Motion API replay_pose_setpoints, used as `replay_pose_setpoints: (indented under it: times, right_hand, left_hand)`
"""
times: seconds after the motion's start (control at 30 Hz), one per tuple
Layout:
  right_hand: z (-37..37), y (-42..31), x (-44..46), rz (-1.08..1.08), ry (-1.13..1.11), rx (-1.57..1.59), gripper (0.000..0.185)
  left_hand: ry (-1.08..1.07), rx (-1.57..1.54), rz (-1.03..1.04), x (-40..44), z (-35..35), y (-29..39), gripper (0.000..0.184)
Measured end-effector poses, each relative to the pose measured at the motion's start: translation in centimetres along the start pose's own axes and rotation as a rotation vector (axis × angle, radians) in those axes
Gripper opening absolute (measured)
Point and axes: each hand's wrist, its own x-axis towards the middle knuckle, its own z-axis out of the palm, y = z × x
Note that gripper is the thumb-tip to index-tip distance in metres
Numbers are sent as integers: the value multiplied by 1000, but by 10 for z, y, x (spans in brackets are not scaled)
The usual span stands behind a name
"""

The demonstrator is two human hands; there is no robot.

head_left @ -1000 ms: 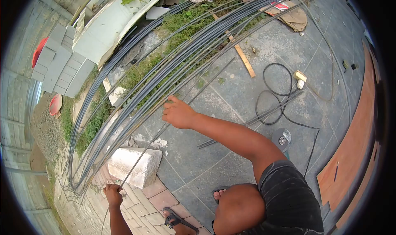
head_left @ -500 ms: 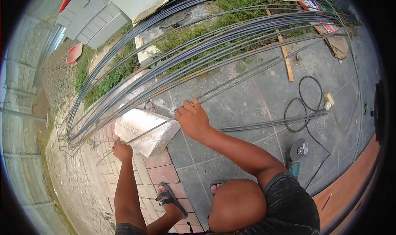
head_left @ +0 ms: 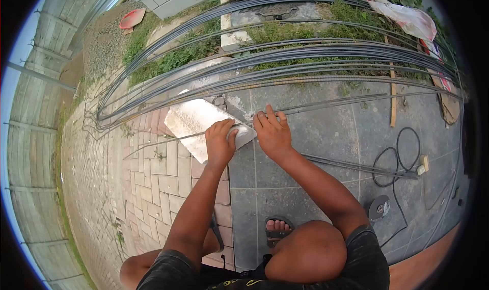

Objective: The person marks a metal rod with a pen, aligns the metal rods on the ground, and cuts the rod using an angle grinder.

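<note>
A long thin steel bar runs across the top of a whitish block, its left end curving down over the brick paving. My left hand is closed round the bar above the block. Close beside it, near the block's right corner, my right hand also has its fingers over the bar, partly hiding it. To the right of my hands, one or more bars extend over the tiles, alongside the big bundle of bent steel bars.
Several short bars lie on the grey tiles at right. An angle grinder rests near my right knee, with a looped black cable beyond it. A wooden strip lies under the bars. Weeds grow behind.
My left hand has moved right along the bar, close to my right hand. The view has shifted, so the block and bundle appear farther right.
</note>
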Motion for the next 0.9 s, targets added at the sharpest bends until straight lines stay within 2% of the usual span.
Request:
replay_pose_setpoints:
  times: [0.17,0.27,0.37,0.53,0.63,0.73,0.8,0.83,0.9]
  right_hand:
    - [-33,2,-30,-32,22,44,36]
    - [-73,1,-72,95,-131,227,38]
    - [-107,6,-122,156,-240,286,43]
    - [-148,12,-195,240,-274,216,43]
    - [-170,18,-223,372,-264,139,42]
    - [-193,28,-249,485,-184,-47,41]
    - [-209,39,-273,511,-41,-222,48]
    - [-221,42,-287,537,-53,-267,48]
    - [-240,51,-312,667,102,-370,60]
  left_hand:
    - [83,-48,4,16,22,35,24]
    - [82,-114,-33,15,30,38,13]
    - [116,-74,-14,15,30,33,11]
    - [134,-46,-56,10,24,25,12]
    - [166,-32,-64,4,18,18,11]
    - [164,-69,-59,2,15,17,10]
    - [150,-48,-32,2,14,13,12]
    - [126,-65,-42,3,15,11,12]
    - [75,-126,-43,4,10,9,13]
